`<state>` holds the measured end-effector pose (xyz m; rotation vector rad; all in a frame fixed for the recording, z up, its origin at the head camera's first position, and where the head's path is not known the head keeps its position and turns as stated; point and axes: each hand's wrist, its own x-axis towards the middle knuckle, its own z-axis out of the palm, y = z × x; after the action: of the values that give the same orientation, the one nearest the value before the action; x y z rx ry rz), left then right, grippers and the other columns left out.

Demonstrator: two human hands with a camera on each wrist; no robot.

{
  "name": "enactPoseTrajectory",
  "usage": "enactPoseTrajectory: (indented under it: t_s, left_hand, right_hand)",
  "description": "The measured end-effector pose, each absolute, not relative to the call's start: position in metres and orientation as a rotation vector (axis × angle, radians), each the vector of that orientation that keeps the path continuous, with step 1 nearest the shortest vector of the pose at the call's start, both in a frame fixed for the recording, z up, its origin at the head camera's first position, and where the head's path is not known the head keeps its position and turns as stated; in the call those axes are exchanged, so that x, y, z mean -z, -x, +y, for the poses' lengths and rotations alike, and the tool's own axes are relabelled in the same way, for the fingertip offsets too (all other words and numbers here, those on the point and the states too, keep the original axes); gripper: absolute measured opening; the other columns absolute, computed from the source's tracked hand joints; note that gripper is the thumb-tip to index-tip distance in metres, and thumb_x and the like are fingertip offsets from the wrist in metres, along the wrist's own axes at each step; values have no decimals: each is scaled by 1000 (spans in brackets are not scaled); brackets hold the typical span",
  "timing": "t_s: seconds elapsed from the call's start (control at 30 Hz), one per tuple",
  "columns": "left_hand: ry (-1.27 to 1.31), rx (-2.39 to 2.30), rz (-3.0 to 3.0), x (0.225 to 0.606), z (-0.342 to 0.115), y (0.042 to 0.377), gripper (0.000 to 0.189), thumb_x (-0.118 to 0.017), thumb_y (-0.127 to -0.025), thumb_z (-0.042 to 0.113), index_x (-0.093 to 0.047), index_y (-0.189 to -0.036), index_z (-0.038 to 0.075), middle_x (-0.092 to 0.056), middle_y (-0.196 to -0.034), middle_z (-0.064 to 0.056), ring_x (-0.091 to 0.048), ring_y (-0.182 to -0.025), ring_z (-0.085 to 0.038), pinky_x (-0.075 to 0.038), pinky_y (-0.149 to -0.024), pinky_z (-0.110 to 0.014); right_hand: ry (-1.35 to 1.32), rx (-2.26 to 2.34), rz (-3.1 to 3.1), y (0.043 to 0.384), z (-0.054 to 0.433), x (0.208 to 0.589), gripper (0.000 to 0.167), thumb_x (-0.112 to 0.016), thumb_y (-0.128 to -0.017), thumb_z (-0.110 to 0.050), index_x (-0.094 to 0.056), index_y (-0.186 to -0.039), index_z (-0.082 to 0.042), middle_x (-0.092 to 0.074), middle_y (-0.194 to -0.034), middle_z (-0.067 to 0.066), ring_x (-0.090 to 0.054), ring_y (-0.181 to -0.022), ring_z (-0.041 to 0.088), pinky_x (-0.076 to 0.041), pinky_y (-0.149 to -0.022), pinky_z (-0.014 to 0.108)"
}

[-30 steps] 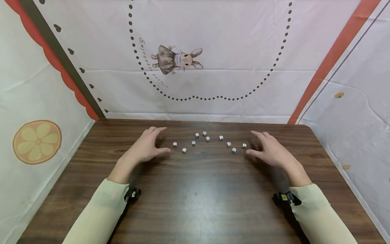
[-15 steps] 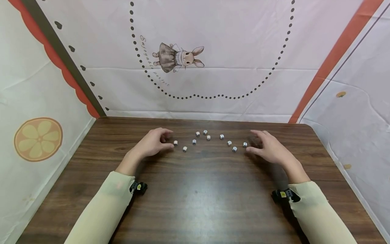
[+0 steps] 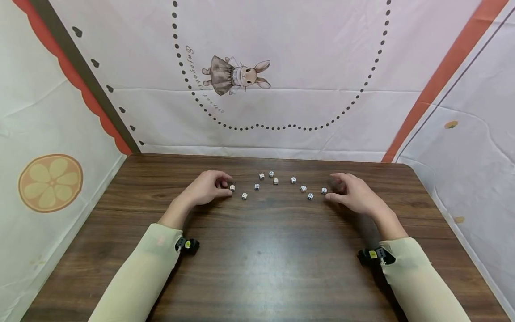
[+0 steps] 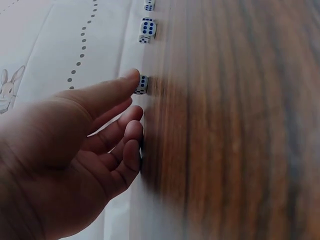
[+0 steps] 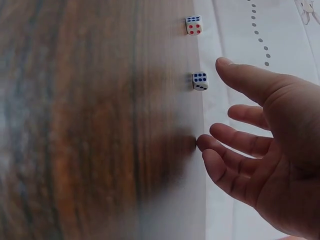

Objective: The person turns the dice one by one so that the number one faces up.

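Several small white dice lie scattered on the dark wood table [image 3: 257,232] in the head view. My left hand [image 3: 204,187] is at the leftmost die [image 3: 232,188], its thumb and forefinger on either side of it and a gap between them. In the left wrist view the thumb tip partly hides that die [image 4: 143,85]; the other fingers are loosely bent with tips near the tabletop. My right hand [image 3: 355,193] rests near the rightmost die [image 3: 323,191], thumb and fingers spread apart. The right wrist view shows this die [image 5: 200,81] just beyond the thumb tip, with nothing held.
Another die [image 3: 244,196] lies close to the left hand's die, and one more [image 3: 310,196] sits left of the right hand. Further dice, such as one [image 3: 275,181], form a loose row between. A printed white cloth [image 3: 306,67] hangs behind the table, with cloth at both sides.
My left hand has moved right to the leftmost die, and its thumb and forefinger have come closer together. The right hand's fingers have bent slightly. The dice stay where they were.
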<state>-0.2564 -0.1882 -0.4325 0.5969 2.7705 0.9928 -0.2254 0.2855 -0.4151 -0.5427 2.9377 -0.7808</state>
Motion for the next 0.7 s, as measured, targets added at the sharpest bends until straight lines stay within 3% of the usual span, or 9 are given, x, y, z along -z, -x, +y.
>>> enactPoseTrajectory:
  t_s: [0.43, 0.7]
  left_hand:
    - [-557, -995, 2756, 435, -186, 258, 26, -84, -94, 19, -77, -116, 5, -71, -93, 1, -64, -87, -15, -50, -84, -37]
    - [-537, -997, 2770, 437, -185, 260, 21, -85, -94, 19, -79, -110, 7, -71, -90, 2, -63, -83, -14, -50, -81, -36]
  right_hand:
    - [510, 819, 2924, 227, 281, 418, 54, -80, -97, -28, -62, -138, 5, -70, -117, 19, -67, -102, 33, -52, -86, 49]
    - [507, 822, 2926, 229, 281, 421, 53, -80, -97, -29, -64, -136, 4, -71, -114, 17, -67, -101, 32, -52, -84, 48]
